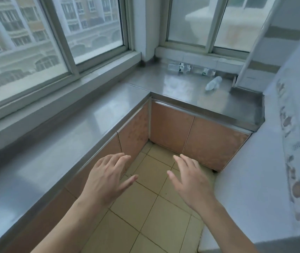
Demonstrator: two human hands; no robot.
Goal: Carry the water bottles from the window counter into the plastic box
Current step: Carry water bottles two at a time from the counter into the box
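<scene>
Two windows (36,42) fill the upper left and top centre of the frame, meeting at a white corner post. Below them the steel counter (69,128) runs in an L, from the lower left up to the corner and then across toward the right edge. Under it stand pinkish-brown cabinet doors (171,126), and the floor (145,207) of pale yellow tiles takes up the lower middle. A white wall (266,161) with a patterned strip closes off the right side.

Far off in the upper right part of the counter, I see the bottles: two clear ones lie on their sides end to end against the back ledge (180,67) (206,71), and a third, crumpled-looking one (213,83) lies tilted just in front of them, nearer the right end. All three are blurred, so I cannot tell labels or caps.

My left hand (105,179) hangs over the counter's edge and the floor in the lower middle, palm down, fingers spread and empty. My right hand (189,181) is beside it over the tiles, likewise spread wide and gripping nothing. Both are well apart from the bottles.
</scene>
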